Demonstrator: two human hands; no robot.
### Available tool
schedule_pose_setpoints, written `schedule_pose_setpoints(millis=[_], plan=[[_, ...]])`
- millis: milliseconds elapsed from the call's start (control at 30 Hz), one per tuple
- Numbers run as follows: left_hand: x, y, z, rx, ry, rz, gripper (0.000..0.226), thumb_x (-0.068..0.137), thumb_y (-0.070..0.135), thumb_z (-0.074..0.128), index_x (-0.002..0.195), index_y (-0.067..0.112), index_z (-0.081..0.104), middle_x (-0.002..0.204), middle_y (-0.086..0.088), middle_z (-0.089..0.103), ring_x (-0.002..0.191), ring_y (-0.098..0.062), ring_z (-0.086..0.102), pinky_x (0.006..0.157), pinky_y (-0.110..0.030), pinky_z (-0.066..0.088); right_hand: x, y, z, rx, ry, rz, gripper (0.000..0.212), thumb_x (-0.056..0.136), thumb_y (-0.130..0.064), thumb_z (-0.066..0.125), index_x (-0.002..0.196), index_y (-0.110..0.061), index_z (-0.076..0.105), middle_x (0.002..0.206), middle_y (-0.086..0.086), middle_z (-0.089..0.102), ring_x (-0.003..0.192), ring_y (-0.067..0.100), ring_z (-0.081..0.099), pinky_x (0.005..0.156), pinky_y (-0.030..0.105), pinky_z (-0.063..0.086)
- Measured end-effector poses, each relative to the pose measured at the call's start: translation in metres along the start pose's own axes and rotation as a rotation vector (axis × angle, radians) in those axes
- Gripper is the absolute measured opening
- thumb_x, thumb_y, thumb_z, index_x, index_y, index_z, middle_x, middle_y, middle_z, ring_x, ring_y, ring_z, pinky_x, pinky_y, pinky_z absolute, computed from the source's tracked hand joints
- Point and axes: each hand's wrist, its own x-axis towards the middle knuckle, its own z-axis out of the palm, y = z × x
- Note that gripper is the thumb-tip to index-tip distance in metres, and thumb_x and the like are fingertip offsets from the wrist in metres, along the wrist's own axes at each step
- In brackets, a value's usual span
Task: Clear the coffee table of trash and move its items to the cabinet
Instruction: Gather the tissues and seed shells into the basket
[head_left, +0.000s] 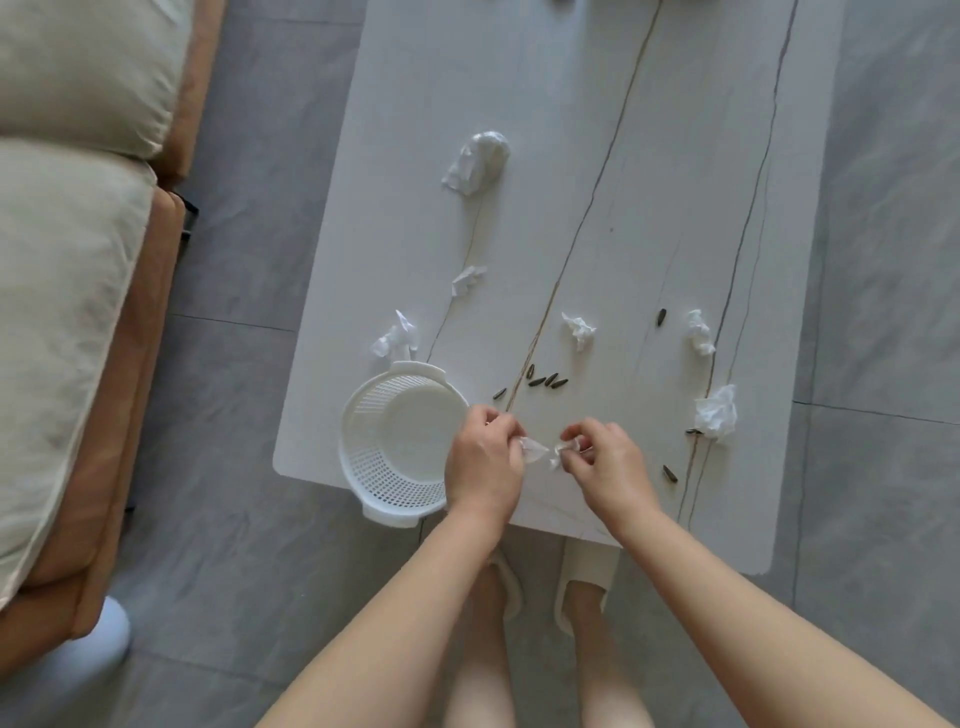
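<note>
On the white coffee table (649, 156), my left hand (485, 462) pinches a small crumpled tissue piece (535, 449) and my right hand (605, 467) pinches another tissue piece (558, 454); the two scraps nearly touch between my fingers. A white plastic basket (374, 452) sits empty at the table's near left corner, partly over the edge, just left of my left hand. Several crumpled tissues lie scattered: one tissue (578, 329), another tissue (717, 413), a third tissue (395, 340). A larger plastic wad (478, 161) lies farther up. Dark sunflower seeds (540, 382) are strewn nearby.
A sofa with beige cushions (67, 291) and an orange frame runs along the left. Grey tiled floor (234, 571) surrounds the table. My feet in pale slippers (584, 571) stand at the table's near edge. A pale blue object (111, 631) sits by the sofa corner.
</note>
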Motion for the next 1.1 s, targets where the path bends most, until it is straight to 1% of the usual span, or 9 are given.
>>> schedule_pose_setpoints(millis=[167,233,267,333,400,667,767,933,1100], plan=[[-0.003,-0.029,-0.063,-0.137,0.093,-0.319,0.017,0.086,0.018,0.053,0.082,0.006,0.065,0.101,-0.004,0.052,0.086,-0.020,0.053,0.074,-0.025,0.038,-0.020,-0.077,0.028,0.079,-0.077,-0.165,0.017,0.089,-0.008,0.056,0.103,-0.011,0.064,0.097,0.004,0.051,0.079,0.017,0.055,0.070,0.013,0.036],[-0.002,-0.045,-0.077,-0.068,0.066,-0.387,0.024,0.091,0.018,0.046,0.081,0.004,0.064,0.106,-0.011,0.057,0.084,-0.023,0.052,0.073,-0.028,0.040,-0.025,-0.096,0.042,0.079,-0.136,-0.201,0.023,0.089,-0.007,0.055,0.111,-0.011,0.062,0.105,0.008,0.054,0.086,0.021,0.060,0.079,0.017,0.042],[-0.001,-0.051,-0.081,-0.032,0.050,-0.390,0.025,0.092,0.016,0.043,0.088,0.005,0.065,0.110,-0.013,0.059,0.088,-0.024,0.054,0.077,-0.030,0.042,-0.026,-0.102,0.048,0.057,-0.168,-0.210,0.028,0.090,-0.007,0.054,0.116,-0.013,0.060,0.112,0.009,0.055,0.093,0.023,0.061,0.085,0.023,0.045],[0.001,-0.061,-0.088,0.010,0.026,-0.372,0.029,0.094,0.014,0.041,0.112,0.009,0.063,0.121,-0.010,0.059,0.104,-0.026,0.057,0.087,-0.032,0.044,-0.026,-0.106,0.055,-0.005,-0.209,-0.201,0.035,0.090,-0.008,0.051,0.125,-0.015,0.055,0.121,0.008,0.054,0.103,0.024,0.059,0.095,0.033,0.046],[0.002,-0.067,-0.090,0.027,0.012,-0.355,0.033,0.094,0.014,0.040,0.120,0.013,0.059,0.125,-0.008,0.058,0.110,-0.026,0.057,0.090,-0.035,0.046,-0.025,-0.101,0.054,-0.033,-0.204,-0.166,0.038,0.091,-0.009,0.050,0.128,-0.017,0.052,0.124,0.006,0.053,0.104,0.021,0.058,0.096,0.035,0.046],[0.013,-0.047,-0.077,0.090,-0.052,-0.291,0.031,0.094,0.022,0.041,0.120,0.024,0.057,0.119,0.003,0.061,0.102,-0.018,0.058,0.072,-0.029,0.042,-0.003,-0.051,0.005,-0.121,-0.117,0.028,0.036,0.092,-0.010,0.048,0.128,-0.013,0.050,0.126,0.009,0.053,0.112,0.022,0.053,0.092,0.034,0.045],[0.020,-0.021,-0.063,0.091,-0.066,-0.191,0.030,0.093,0.023,0.041,0.118,0.024,0.058,0.117,0.005,0.062,0.102,-0.018,0.058,0.073,-0.029,0.043,0.004,-0.030,-0.018,-0.168,-0.125,0.104,0.037,0.092,-0.012,0.049,0.130,-0.012,0.048,0.128,0.010,0.052,0.112,0.023,0.053,0.086,0.030,0.044],[0.034,0.024,-0.027,0.169,-0.152,-0.037,0.032,0.094,0.026,0.041,0.123,0.026,0.054,0.120,0.003,0.060,0.108,-0.020,0.057,0.079,-0.033,0.046,0.014,0.006,-0.056,-0.249,-0.099,0.208,0.041,0.092,-0.016,0.050,0.133,-0.012,0.045,0.132,0.011,0.050,0.118,0.025,0.051,0.094,0.036,0.044],[0.060,0.056,0.016,0.294,-0.266,0.025,0.035,0.094,0.028,0.042,0.128,0.025,0.048,0.127,0.000,0.055,0.117,-0.022,0.052,0.084,-0.034,0.043,0.030,0.054,-0.092,-0.342,-0.030,0.289,0.042,0.092,-0.015,0.049,0.134,-0.012,0.044,0.137,0.011,0.047,0.127,0.028,0.041,0.100,0.041,0.042]])
